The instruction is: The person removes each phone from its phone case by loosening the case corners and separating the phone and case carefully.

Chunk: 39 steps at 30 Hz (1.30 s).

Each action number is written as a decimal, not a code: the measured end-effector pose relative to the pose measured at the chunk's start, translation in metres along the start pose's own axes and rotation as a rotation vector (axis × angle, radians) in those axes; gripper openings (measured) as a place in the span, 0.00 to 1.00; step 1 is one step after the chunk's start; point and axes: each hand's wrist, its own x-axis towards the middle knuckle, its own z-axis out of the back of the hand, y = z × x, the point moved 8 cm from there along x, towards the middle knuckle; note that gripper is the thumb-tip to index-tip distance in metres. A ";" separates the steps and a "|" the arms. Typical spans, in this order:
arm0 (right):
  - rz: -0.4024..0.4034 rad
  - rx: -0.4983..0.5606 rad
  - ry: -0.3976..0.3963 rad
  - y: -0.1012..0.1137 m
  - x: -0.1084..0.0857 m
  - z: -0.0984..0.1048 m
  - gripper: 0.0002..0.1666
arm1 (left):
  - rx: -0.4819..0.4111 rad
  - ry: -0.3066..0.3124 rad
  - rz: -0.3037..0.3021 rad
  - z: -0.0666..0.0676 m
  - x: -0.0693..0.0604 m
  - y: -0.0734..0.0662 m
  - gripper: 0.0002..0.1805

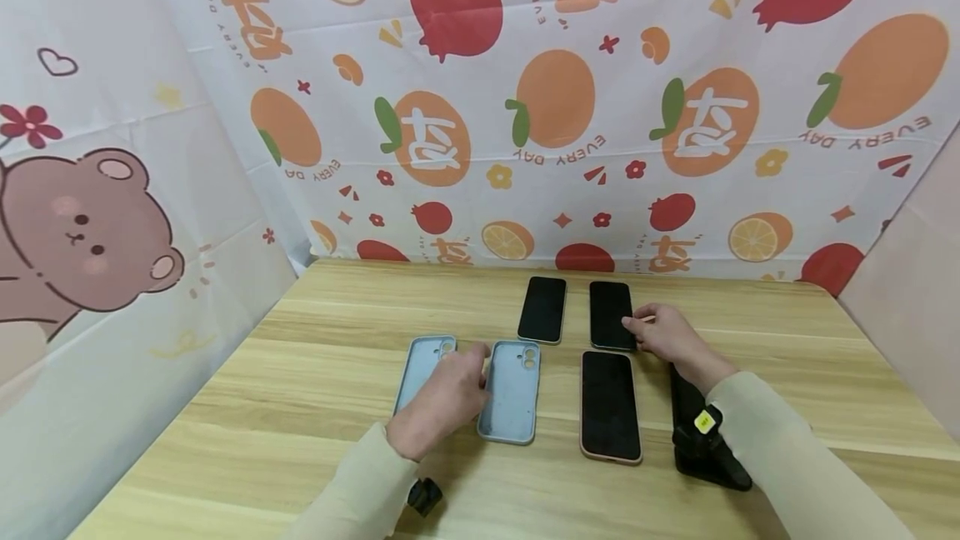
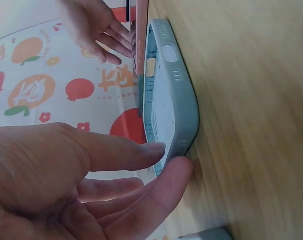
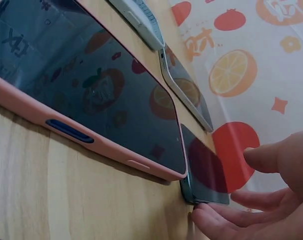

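Note:
My left hand (image 1: 446,390) (image 2: 56,172) pinches the near-left wall of the right-hand light blue phone case (image 1: 512,394) (image 2: 185,102), thumb inside the rim and forefinger outside. That case lies open side up. Another blue case (image 1: 422,365) lies to its left, partly behind the hand. At the right edge of the back-right dark phone (image 1: 611,315) (image 3: 206,172), my right hand (image 1: 671,342) (image 3: 291,200) touches with its fingertips; its thumb stands apart from them. A second bare phone (image 1: 543,309) lies left of that one.
A phone in a pink case (image 1: 609,407) (image 3: 106,90) lies screen up in front of the back-right phone. Black items (image 1: 708,469) lie partly under my right forearm. A fruit-print cloth (image 1: 555,215) hangs behind the wooden table (image 1: 300,390), and a bear-print cloth on the left.

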 end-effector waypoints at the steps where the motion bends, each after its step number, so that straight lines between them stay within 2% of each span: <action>1: 0.003 0.000 0.001 0.001 -0.001 0.000 0.30 | 0.005 -0.007 -0.008 0.000 0.000 0.000 0.26; 6: 0.040 0.011 -0.008 0.005 -0.006 0.004 0.31 | 0.032 -0.045 -0.052 0.003 0.000 -0.004 0.22; 12: 0.092 0.051 0.000 0.013 -0.022 0.004 0.28 | 0.065 -0.108 -0.071 0.009 0.002 -0.009 0.20; 16: 0.134 0.059 0.009 0.018 -0.036 0.003 0.28 | 0.039 -0.124 -0.075 0.009 0.006 -0.014 0.21; 20: 0.145 0.070 0.019 0.017 -0.047 0.004 0.27 | -0.046 -0.075 -0.028 0.005 0.010 -0.018 0.24; 26: 0.137 0.056 0.053 0.015 -0.062 -0.001 0.26 | -0.175 0.033 0.031 -0.007 0.016 -0.027 0.26; 32: 0.113 0.088 0.105 0.015 -0.076 -0.013 0.25 | -0.373 0.123 0.056 -0.021 0.021 -0.041 0.28; 35: 0.124 0.070 0.126 0.016 -0.081 -0.020 0.27 | -0.460 0.150 0.062 -0.029 0.024 -0.049 0.30; 39: 0.106 0.018 0.126 0.013 -0.084 -0.026 0.30 | -0.508 0.180 0.073 -0.036 0.027 -0.060 0.31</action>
